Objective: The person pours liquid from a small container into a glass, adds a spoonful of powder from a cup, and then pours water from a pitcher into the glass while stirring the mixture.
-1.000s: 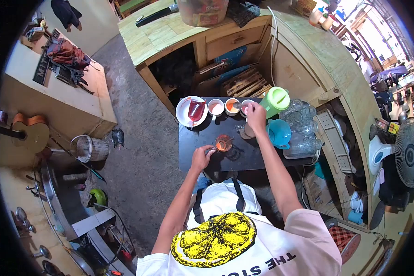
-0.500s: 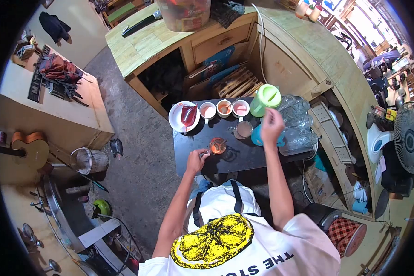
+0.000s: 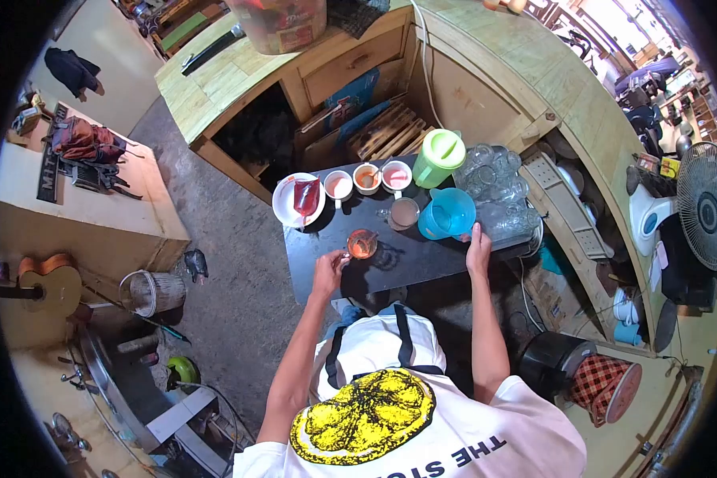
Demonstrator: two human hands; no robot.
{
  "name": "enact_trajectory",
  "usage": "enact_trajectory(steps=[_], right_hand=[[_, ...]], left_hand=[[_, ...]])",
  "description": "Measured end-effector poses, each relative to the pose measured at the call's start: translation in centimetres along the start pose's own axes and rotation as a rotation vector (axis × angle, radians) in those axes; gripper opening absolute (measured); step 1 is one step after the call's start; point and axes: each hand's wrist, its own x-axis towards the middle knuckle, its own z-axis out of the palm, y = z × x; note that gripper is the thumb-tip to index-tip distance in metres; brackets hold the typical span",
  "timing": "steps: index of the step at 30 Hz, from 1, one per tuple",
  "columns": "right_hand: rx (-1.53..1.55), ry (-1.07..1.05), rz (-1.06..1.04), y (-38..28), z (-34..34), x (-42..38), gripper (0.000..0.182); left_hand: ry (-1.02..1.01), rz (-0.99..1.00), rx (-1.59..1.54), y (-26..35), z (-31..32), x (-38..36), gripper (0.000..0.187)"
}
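Note:
My left hand (image 3: 328, 269) is closed on the handle of a small glass mug (image 3: 362, 244) with orange-red contents and what looks like a spoon in it. My right hand (image 3: 478, 251) grips the near side of a blue plastic pitcher (image 3: 448, 213), apparently by its handle. Behind that stands a lidded green pitcher (image 3: 440, 158). A mug with a brownish top (image 3: 404, 213) sits between the glass mug and the blue pitcher. Along the far edge are a white cup (image 3: 338, 186), a cup with orange contents and a spoon (image 3: 367, 178), and a cup with pink contents (image 3: 397, 175).
A white plate (image 3: 280, 213) bears a red packet (image 3: 306, 197) at the dark table's (image 3: 319, 275) far left corner. Several clear glasses (image 3: 498, 191) crowd the right end. A wooden counter (image 3: 502, 111) curves behind; a fan (image 3: 699, 203) stands far right.
My right hand has come down from beside the green pitcher to the blue pitcher's near side and closed on it. My left hand stays on the glass mug. The whole view has shifted slightly.

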Motion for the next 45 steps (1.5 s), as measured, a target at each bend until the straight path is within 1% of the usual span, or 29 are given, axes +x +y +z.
enact_trajectory(steps=[2, 3, 5, 6, 8, 11, 14, 17, 18, 21, 22, 25, 30, 33, 34, 36, 39, 40, 42, 45], right_hand=[[0.349, -0.034, 0.099, 2.3, 1.0, 0.9, 0.045], [0.473, 0.009, 0.164, 1.5, 1.1, 0.7, 0.043], [0.721, 0.087, 0.296, -1.2, 1.8, 0.0, 0.04], [0.706, 0.031, 0.274, -1.1, 1.8, -0.1, 0.038], [0.673, -0.076, 0.227, 0.9, 1.5, -0.1, 0.036], [0.702, 0.155, 0.262, 2.8, 2.4, -0.4, 0.037], [0.779, 0.212, 0.257, 0.4, 2.3, -2.2, 0.037], [0.787, 0.348, 0.238, 1.1, 2.6, -3.0, 0.037], [0.77, 0.254, 0.173, 1.0, 1.9, -3.4, 0.04], [0.65, 0.183, 0.049, 0.8, 0.6, -4.0, 0.045], [0.614, 0.167, 0.034, 0.7, 0.2, -4.3, 0.049], [0.529, 0.112, 0.0, 0.2, -0.6, -5.5, 0.051], [0.484, -0.053, 0.001, -2.1, -1.9, -7.2, 0.052], [0.45, -0.151, 0.005, -3.5, -1.7, -7.7, 0.051], [0.439, -0.18, 0.004, -4.1, -1.5, -7.7, 0.05], [0.415, -0.202, 0.008, -5.1, -1.0, -7.9, 0.05], [0.387, -0.244, 0.014, -6.7, -0.4, -8.4, 0.048], [0.355, -0.253, 0.0, -7.5, -0.1, -8.6, 0.048], [0.291, -0.274, -0.059, -8.7, 0.5, -8.6, 0.047], [0.22, -0.295, -0.072, -8.9, 1.3, -8.3, 0.052]], left_hand=[[-0.019, -0.014, -0.008, -0.5, 0.4, 0.4, 0.018], [-0.028, -0.024, -0.011, -1.0, 0.7, 0.5, 0.018], [-0.009, 0.075, -0.066, -1.5, 1.2, 0.4, 0.019], [-0.001, 0.123, -0.092, -1.7, 1.3, 0.2, 0.019], [-0.024, 0.108, -0.104, -1.5, 1.3, 0.0, 0.02], [-0.039, 0.107, -0.095, -1.0, 1.4, -0.2, 0.02], [-0.043, 0.091, -0.099, -1.4, 1.5, -0.2, 0.02], [-0.045, 0.114, -0.114, -1.8, 1.5, -0.2, 0.02], [-0.044, 0.132, -0.12, -1.6, 1.4, -0.1, 0.02], [-0.077, 0.061, -0.157, -1.5, 1.3, -0.1, 0.021], [-0.084, 0.051, -0.157, -1.4, 1.3, -0.3, 0.021], [-0.09, 0.049, -0.157, -1.5, 1.1, 0.0, 0.02], [-0.082, 0.074, -0.151, -1.0, 0.9, -0.2, 0.022], [-0.037, 0.069, -0.154, -1.0, 0.8, -0.4, 0.024], [-0.022, 0.069, -0.2, -1.3, 1.0, -0.5, 0.026], [0.01, 0.075, -0.295, -1.4, 1.2, -0.4, 0.028], [-0.026, 0.048, -0.177, -1.6, 1.0, -0.3, 0.03], [-0.023, 0.053, -0.196, -1.6, 1.0, -0.4, 0.029], [-0.016, 0.063, -0.233, -1.5, 0.8, -0.3, 0.027], [-0.005, 0.12, -0.122, -1.2, 0.6, -0.4, 0.023]])
